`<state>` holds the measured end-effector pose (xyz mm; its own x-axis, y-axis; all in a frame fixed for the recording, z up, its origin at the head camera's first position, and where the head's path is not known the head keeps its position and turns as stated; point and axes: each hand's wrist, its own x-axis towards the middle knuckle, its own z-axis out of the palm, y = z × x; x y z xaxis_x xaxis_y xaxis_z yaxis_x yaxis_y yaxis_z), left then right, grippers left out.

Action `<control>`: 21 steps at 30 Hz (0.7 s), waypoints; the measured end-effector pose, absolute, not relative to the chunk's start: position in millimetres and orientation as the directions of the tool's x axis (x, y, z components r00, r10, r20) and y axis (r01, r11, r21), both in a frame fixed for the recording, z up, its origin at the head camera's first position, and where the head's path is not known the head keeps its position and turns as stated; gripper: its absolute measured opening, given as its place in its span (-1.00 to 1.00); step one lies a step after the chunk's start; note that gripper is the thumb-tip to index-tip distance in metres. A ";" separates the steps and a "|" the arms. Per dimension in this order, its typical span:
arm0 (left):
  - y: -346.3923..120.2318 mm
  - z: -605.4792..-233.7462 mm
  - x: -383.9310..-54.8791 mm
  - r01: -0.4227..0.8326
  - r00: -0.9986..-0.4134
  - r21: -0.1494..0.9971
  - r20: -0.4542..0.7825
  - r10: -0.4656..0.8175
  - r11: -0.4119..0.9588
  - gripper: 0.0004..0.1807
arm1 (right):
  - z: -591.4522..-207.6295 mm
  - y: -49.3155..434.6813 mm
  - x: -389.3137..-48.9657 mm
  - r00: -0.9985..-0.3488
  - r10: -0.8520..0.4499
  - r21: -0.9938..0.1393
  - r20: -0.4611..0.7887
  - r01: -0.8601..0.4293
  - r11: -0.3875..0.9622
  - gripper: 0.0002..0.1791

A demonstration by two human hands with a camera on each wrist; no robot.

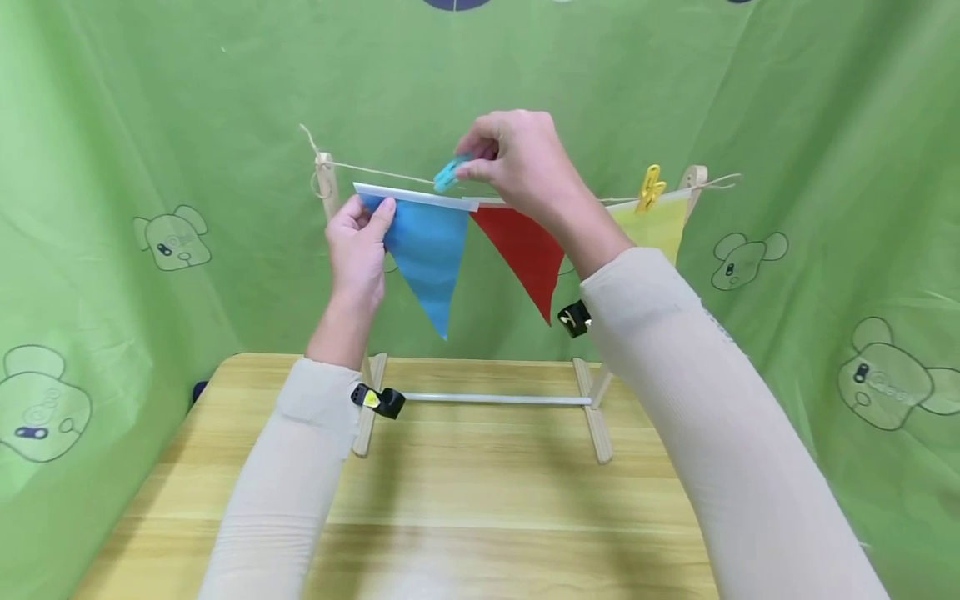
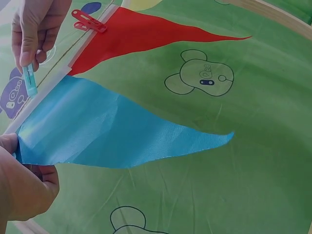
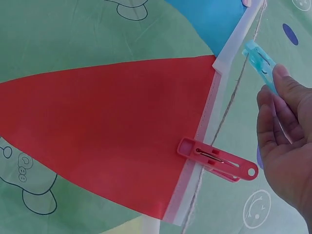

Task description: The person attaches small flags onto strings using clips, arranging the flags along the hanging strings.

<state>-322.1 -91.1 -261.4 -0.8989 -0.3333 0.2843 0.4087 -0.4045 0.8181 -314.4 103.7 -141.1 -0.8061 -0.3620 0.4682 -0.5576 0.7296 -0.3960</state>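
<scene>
A blue triangular pennant (image 1: pixel 427 250) hangs point down, its white top band just below the twine (image 1: pixel 386 173). My left hand (image 1: pixel 358 250) pinches the band's left corner between thumb and fingers. Over the twine, my right hand (image 1: pixel 517 154) pinches a light blue clothespin (image 1: pixel 447 173) by its handle end, with its tip close to the twine and the band. In the right wrist view, a red clothespin (image 3: pixel 217 158) clamps the white band of the red pennant (image 3: pixel 112 126) to the twine. The blue band's right end overlaps the red one's left end.
A yellow clothespin (image 1: pixel 650 188) holds a yellow pennant (image 1: pixel 652 229) at the right. The twine is tied to wooden posts (image 1: pixel 327 183), whose feet stand on the wooden table (image 1: pixel 480 500), joined by a white rod (image 1: pixel 495 399). A green patterned curtain (image 1: pixel 225 83) surrounds everything.
</scene>
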 end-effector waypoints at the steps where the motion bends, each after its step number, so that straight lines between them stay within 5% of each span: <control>1: -91.1 -261.2 -322.0 0.410 -0.898 0.818 0.284 -0.337 -0.403 -0.81 | -140.5 102.9 -314.5 -0.807 -0.365 -0.396 0.465 -0.558 0.729 -0.71; 21: -84.4 -257.2 -325.9 0.395 -0.899 0.838 0.269 -0.345 -0.376 -0.79 | -133.2 94.3 -315.6 -0.800 -0.435 -0.288 0.413 -0.568 0.771 -0.73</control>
<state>-325.9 -84.4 -257.2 -0.8993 -0.3447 0.2693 0.3951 -0.3757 0.8383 -315.6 94.3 -133.2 -0.8001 -0.4350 0.4131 -0.5679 0.7711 -0.2879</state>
